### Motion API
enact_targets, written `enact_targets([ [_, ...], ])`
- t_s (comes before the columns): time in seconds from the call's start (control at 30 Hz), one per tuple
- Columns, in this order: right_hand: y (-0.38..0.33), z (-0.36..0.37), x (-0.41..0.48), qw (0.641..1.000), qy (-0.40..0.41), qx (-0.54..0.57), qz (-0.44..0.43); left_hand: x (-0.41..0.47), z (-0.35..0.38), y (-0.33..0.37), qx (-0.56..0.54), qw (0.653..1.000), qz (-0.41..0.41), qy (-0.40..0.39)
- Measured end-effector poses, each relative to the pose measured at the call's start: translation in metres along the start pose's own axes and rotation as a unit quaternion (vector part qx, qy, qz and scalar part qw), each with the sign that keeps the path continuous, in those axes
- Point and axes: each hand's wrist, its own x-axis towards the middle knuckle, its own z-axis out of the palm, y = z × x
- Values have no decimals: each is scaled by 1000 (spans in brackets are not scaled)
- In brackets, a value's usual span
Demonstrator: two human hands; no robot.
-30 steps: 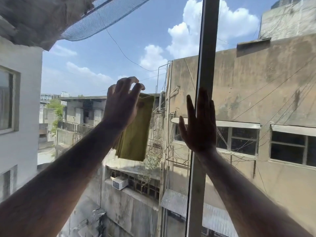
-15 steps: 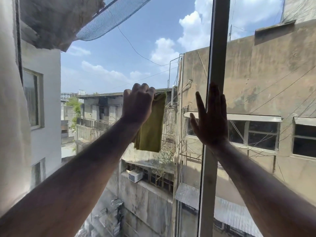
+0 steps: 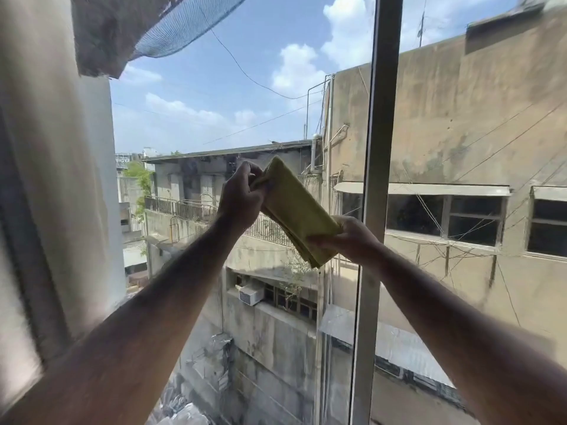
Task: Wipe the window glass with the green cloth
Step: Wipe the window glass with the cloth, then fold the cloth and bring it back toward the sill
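Note:
The folded green cloth [image 3: 296,211] is held in the air in front of the window glass [image 3: 466,124], slanting from upper left to lower right. My left hand [image 3: 242,196] pinches its upper end. My right hand [image 3: 349,239] grips its lower end from below, just left of the grey vertical window frame [image 3: 379,148]. Both arms reach forward from the bottom corners of the view. Whether the cloth touches the glass I cannot tell.
A pale curtain [image 3: 46,179] hangs at the left edge. A blue net [image 3: 184,23] and an overhang are at the top left. Outside lie concrete buildings [image 3: 445,133], a balcony railing and an air conditioner unit [image 3: 251,294] far below.
My right hand left the window frame and took hold of the cloth's lower end. My left hand lowered and turned the cloth from hanging to slanting. The view shifted left, showing more curtain.

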Motion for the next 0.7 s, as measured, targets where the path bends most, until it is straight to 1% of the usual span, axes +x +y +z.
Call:
enact_targets([
  [0.1, 27, 12, -25, 989, -16, 139, 56, -34, -4, -36, -61, 994, -92, -11],
  [0.2, 55, 34, -56, 964, -23, 241, 108, -82, -5, -81, -120, 974, -185, -43],
  [0.27, 83, 60, -76, 949, -28, 279, 145, -122, -2, -113, -161, 951, -252, -79],
  [0.33, 115, 91, -102, 929, -21, 314, 194, -167, 5, -144, -215, 915, -318, -123],
  [0.4, 146, 123, -133, 906, -16, 342, 248, -218, 13, -175, -243, 880, -377, -158],
  [0.47, 181, 157, -170, 889, -22, 341, 303, -274, 24, -208, -237, 856, -424, -178],
  [0.57, 237, 206, -234, 865, -24, 337, 371, -364, 34, -253, -191, 825, -488, -211],
  [0.7, 315, 271, -331, 838, -43, 304, 451, -485, 44, -309, -111, 791, -539, -268],
])
